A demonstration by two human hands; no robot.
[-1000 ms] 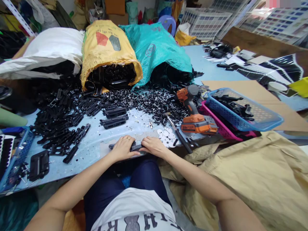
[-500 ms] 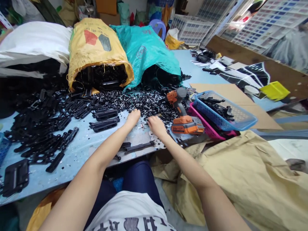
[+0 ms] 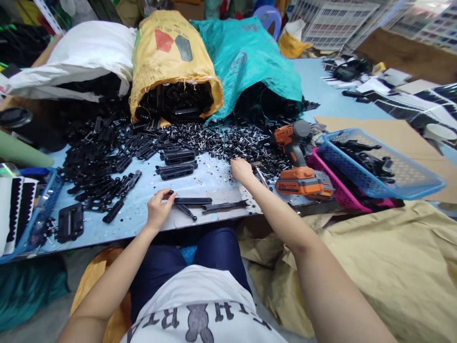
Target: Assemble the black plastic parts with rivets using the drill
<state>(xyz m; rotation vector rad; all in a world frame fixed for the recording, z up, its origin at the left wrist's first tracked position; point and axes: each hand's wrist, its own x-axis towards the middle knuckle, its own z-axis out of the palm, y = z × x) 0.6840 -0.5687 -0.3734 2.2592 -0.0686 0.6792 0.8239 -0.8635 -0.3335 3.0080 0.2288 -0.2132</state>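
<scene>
My left hand [image 3: 159, 207] is at the front of the table, thumb and fingers pinched together around a small dark piece too tiny to name. Just right of its fingertips lie a flat black plastic bar [image 3: 194, 201] and a thinner black rod with a ball end [image 3: 187, 212]. My right hand [image 3: 242, 170] reaches to the near edge of a heap of small black and silver screws [image 3: 214, 143]. Its fingers are closed, and what they hold, if anything, is hidden. A grey open-ended wrench [image 3: 224, 206] lies between the hands along the table edge.
An orange cordless driver [image 3: 294, 157] stands right of the screw heap, beside a blue basket [image 3: 421, 183] stacked on a pink one [image 3: 342, 193]. Black brackets [image 3: 96, 176] pile up at left. White, yellow [image 3: 174, 47] and teal [image 3: 250, 62] sacks lie behind.
My left hand has moved back from the screw heap to the table's front edge, beside the black bar. My right hand remains by the screws. The view has swung left.
</scene>
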